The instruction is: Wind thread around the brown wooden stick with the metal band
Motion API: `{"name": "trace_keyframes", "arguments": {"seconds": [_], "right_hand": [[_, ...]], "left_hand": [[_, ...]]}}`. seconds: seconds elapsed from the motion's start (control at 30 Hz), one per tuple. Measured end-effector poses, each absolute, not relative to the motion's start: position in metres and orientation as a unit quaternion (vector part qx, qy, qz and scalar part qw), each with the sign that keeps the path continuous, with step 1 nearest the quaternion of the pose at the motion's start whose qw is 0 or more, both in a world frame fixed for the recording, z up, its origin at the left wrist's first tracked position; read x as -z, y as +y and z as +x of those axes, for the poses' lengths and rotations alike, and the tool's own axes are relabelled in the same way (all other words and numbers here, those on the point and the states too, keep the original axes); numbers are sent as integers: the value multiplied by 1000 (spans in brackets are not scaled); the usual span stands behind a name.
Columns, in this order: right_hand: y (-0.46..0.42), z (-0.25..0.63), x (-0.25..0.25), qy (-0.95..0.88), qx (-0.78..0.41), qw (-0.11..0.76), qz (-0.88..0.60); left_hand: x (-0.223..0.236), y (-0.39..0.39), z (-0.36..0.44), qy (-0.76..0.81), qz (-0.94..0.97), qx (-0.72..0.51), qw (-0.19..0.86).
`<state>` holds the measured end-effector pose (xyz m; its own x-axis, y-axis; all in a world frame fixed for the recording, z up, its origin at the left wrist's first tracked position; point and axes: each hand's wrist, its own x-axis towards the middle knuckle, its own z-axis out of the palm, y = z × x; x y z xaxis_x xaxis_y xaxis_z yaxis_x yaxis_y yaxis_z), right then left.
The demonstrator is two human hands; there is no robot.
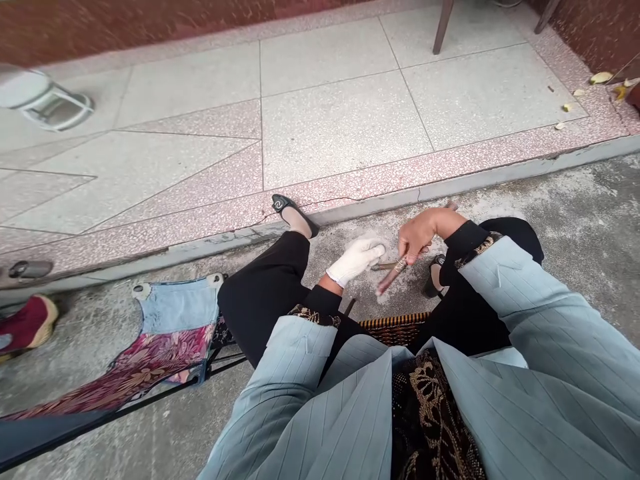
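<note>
My left hand (pixel 356 259) wears a white glove and is closed around something small that I cannot make out. My right hand (pixel 419 235) is bare and grips a brown-handled knife (pixel 393 275) that slants down to the left, close to the gloved hand. Both hands hover above the grey concrete ground between my knees. My legs in black trousers spread to either side, with a black shoe (pixel 294 212) on the left foot at the tiled step's edge. A woven basket rim (pixel 395 325) shows just below the hands.
A folding seat with patchwork fabric (pixel 165 340) lies at left. A red shoe (pixel 27 323) sits at the far left. A raised tiled floor (pixel 340 113) lies ahead, with chair legs (pixel 443 27) at the top and a white stool (pixel 43 97) at upper left.
</note>
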<state>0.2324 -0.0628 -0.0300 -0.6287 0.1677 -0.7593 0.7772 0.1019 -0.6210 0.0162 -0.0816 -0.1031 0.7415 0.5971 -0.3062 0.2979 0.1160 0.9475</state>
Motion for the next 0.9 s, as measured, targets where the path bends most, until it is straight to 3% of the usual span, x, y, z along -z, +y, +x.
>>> {"name": "trace_keyframes", "arguments": {"seconds": [0.13,0.3,0.43,0.57,0.63,0.7,0.8,0.9], "right_hand": [[-59,255,15,712,612,27,344],[-55,265,11,673,556,-110,475],[-54,250,17,666,431,-53,606],[-59,229,28,715,277,146,625],[-62,225,31,724,325,249,556],[-65,227,31,708,462,294,445],[-64,240,24,685,633,173,317],[-60,259,15,679,640,-33,358]], "left_hand": [[110,-80,16,363,594,-188,693],[106,-86,19,332,588,-167,718],[95,-90,23,337,662,-118,659],[85,-87,20,331,766,-87,545],[82,-82,15,309,818,-70,479],[80,-77,8,308,835,-70,451],[85,-72,2,327,807,-108,479],[96,-72,3,346,753,-149,540]]}}
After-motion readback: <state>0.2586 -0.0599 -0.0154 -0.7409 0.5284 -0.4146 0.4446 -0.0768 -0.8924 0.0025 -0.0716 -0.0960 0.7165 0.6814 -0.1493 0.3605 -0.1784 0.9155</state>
